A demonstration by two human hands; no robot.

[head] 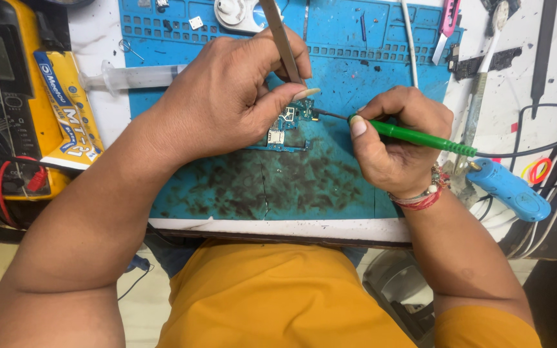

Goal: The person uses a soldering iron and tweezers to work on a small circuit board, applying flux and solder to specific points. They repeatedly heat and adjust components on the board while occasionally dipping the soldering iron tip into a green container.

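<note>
From the head view, the left hand (227, 96) pinches a pair of metal tweezers (283, 42) between thumb and fingers, their tips down on the small circuit board (289, 122) that lies in the middle of the blue work mat (356, 71). The right hand (394, 138) has its grip closed round a green-handled soldering iron (420, 136), its dark tip touching the board's right edge, its cable trailing off right. The mat's near half is stained dark. Far left of the mat lies a clear syringe (136, 76), and beyond it a yellow multimeter (8, 96) on the worktop (91, 32). Near right rests a blue glue gun (510, 190).
</note>
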